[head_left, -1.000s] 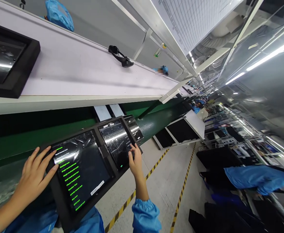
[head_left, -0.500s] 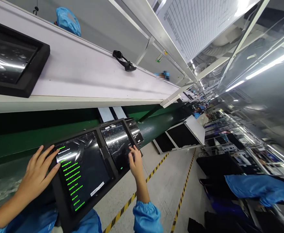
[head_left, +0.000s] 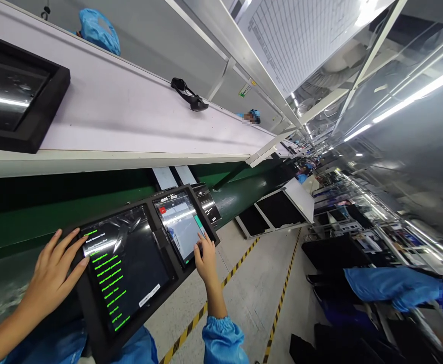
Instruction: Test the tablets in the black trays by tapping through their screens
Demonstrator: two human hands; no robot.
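Note:
A black-framed device [head_left: 156, 291] with two screens lies over my lap, tilted in view. Its larger left screen [head_left: 145, 263] is dark, with a list of green and white test lines and a white label strip. Light content with a red block and a teal block fills the smaller right screen [head_left: 174, 222]. My left hand [head_left: 56, 275] rests with spread fingers on the frame's left edge, fingertips on the glass. At the right screen's lower right edge, my right hand [head_left: 206, 258] has its fingers extended, fingertips at the glass; whether they touch is unclear.
Beyond the device runs a white bench [head_left: 130, 121] carrying another black-framed screen [head_left: 35, 121] and a black strap-like object [head_left: 189, 95]. A low framed panel [head_left: 278, 210] stands on the floor at right, near yellow-black floor tape [head_left: 282, 303]. Another person's blue sleeve [head_left: 391, 285] shows far right.
The right screen has gone from dark to a lit picture with red and teal blocks. My right hand has shifted slightly left and down. My left hand stays on the frame.

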